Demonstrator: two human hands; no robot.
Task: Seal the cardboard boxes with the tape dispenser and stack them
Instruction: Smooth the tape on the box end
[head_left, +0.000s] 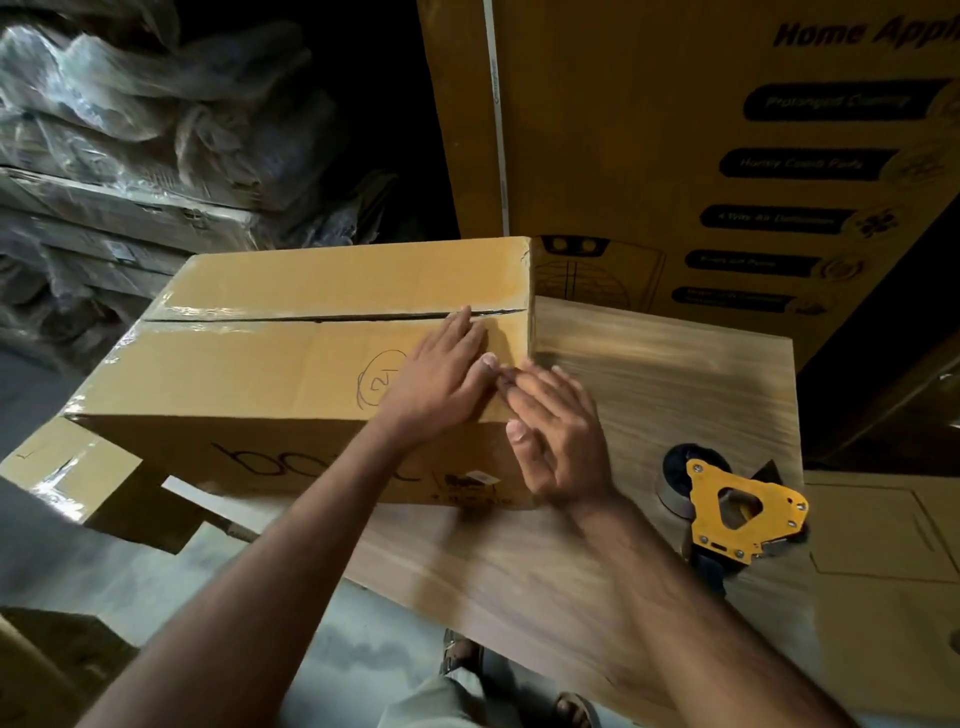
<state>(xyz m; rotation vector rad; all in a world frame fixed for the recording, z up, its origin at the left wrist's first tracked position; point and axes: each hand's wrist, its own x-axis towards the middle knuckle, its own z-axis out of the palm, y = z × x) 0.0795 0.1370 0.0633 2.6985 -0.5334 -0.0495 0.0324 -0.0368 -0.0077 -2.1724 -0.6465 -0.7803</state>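
A brown cardboard box (270, 364) lies on a wooden table (649, 374), its top flaps closed along a centre seam with shiny tape on the left part. My left hand (441, 374) rests flat on the box top near the right end, fingers straight and reaching the seam. My right hand (556, 431) is flat against the box's right near corner, fingers straight. A yellow tape dispenser (737, 512) with a tape roll lies on the table to the right of my hands, held by nothing.
A tall yellow appliance carton (675, 130) stands behind the table. A smaller taped box (88, 478) sits low at the left, below the main box. Plastic-wrapped goods (130, 130) are piled at the far left. Flat cardboard (883, 519) lies at the right.
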